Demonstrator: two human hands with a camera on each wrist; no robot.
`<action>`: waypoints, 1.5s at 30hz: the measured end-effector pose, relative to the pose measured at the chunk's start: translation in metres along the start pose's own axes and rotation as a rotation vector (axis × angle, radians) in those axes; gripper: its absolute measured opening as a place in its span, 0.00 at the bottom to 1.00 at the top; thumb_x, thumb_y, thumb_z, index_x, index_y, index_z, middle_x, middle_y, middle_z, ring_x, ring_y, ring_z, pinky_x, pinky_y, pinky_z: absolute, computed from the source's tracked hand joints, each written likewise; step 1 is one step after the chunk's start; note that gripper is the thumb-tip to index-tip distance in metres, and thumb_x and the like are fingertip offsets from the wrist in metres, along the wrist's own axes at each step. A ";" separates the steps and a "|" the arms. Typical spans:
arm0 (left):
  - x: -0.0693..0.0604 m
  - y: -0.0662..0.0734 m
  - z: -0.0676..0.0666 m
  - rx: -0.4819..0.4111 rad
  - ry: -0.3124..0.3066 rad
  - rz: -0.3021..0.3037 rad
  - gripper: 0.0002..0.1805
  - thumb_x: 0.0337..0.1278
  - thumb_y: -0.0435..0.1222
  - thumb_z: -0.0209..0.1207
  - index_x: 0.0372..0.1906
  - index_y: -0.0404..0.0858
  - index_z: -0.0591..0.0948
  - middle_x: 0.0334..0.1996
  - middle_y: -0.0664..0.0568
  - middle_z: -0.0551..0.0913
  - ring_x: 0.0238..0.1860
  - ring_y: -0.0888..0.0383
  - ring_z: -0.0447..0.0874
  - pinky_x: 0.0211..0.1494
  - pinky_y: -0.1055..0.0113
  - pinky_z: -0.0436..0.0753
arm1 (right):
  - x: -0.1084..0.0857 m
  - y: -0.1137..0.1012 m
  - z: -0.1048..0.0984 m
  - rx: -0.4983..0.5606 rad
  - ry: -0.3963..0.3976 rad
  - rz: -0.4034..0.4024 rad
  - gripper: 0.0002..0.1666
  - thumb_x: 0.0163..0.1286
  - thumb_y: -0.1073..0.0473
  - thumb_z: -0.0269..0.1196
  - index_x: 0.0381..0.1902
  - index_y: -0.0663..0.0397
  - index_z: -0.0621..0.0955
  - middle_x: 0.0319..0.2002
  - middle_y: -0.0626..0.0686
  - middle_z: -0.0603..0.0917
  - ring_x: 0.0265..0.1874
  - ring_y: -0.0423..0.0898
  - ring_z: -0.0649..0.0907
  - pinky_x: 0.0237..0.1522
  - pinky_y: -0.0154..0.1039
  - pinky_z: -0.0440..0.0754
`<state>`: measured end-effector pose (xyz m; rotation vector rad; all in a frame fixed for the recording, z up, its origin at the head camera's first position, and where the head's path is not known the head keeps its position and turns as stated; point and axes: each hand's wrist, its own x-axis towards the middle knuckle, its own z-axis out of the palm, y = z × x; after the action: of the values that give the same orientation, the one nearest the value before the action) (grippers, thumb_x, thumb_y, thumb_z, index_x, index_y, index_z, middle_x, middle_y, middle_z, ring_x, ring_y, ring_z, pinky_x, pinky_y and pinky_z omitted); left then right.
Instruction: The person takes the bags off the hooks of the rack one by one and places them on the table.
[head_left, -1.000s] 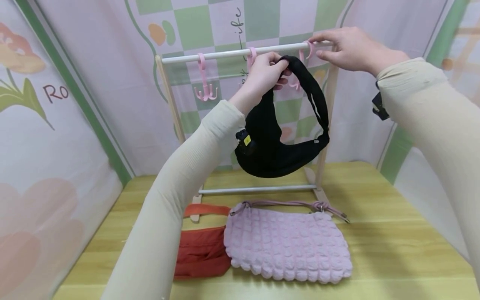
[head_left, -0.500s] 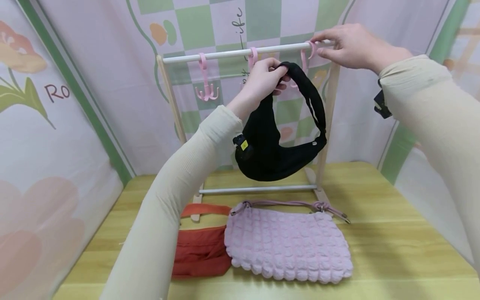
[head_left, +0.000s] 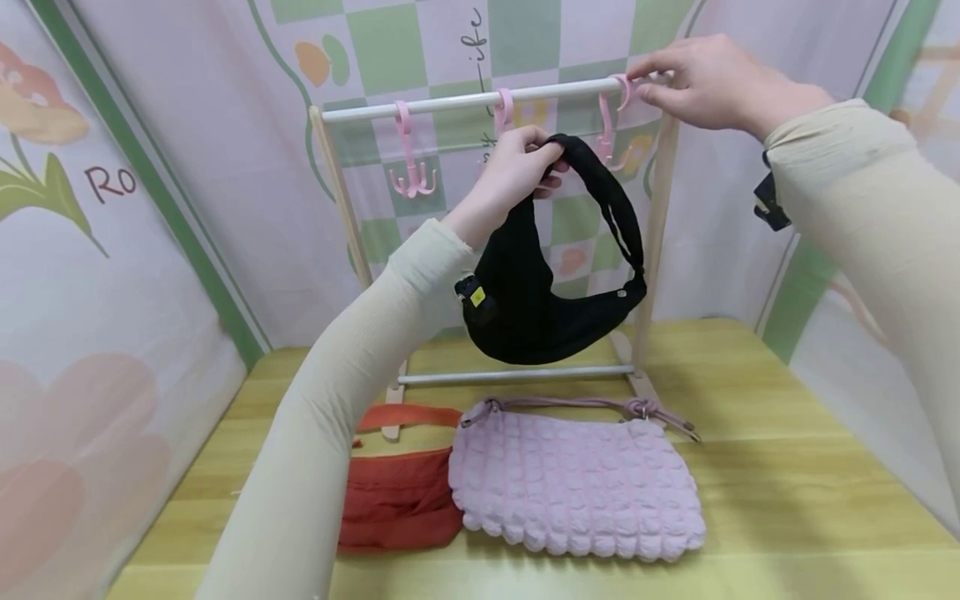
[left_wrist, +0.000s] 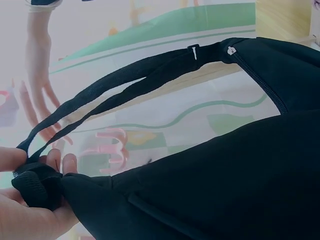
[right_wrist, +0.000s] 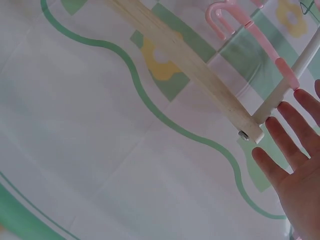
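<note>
A black shoulder bag [head_left: 517, 321] hangs in the air before the rack. My left hand [head_left: 513, 171] grips its strap at the top, the fabric bunched between thumb and fingers in the left wrist view. The strap forms a loop to the right, with a small buckle [left_wrist: 193, 52] near the bag's zipper. On the white rod [head_left: 453, 102], the rightmost pink hook [head_left: 606, 129] has my right hand [head_left: 720, 83] at its top. Seen from the right wrist, that hand's fingers are nearly straight and spread, with one fingertip touching the hook [right_wrist: 265, 45].
Two more pink hooks, a left one [head_left: 408, 150] and a middle one [head_left: 505, 108], hang on the rod. Wooden posts [head_left: 656, 217] carry it. A lilac puffy bag [head_left: 577, 483] and a red bag [head_left: 401, 500], partly behind my left sleeve, lie on the wooden table [head_left: 750, 500].
My left hand has lowered the black bag slightly and moved it left, uncovering more of the rightmost hook. The right hand has shifted a little up and right, still at the hook.
</note>
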<state>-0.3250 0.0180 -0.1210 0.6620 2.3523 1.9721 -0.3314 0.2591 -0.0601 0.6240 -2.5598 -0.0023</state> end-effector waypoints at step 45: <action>-0.023 -0.037 -0.011 -0.077 0.050 0.019 0.05 0.67 0.34 0.52 0.40 0.35 0.76 0.29 0.51 0.80 0.35 0.51 0.84 0.37 0.69 0.81 | -0.054 -0.018 0.057 0.303 0.176 -0.070 0.18 0.74 0.56 0.49 0.53 0.60 0.78 0.48 0.62 0.82 0.47 0.59 0.78 0.50 0.59 0.73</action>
<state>-0.3186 -0.0038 -0.1596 0.6413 2.2920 2.0989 -0.3086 0.2598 -0.1380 0.7882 -2.3843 0.4049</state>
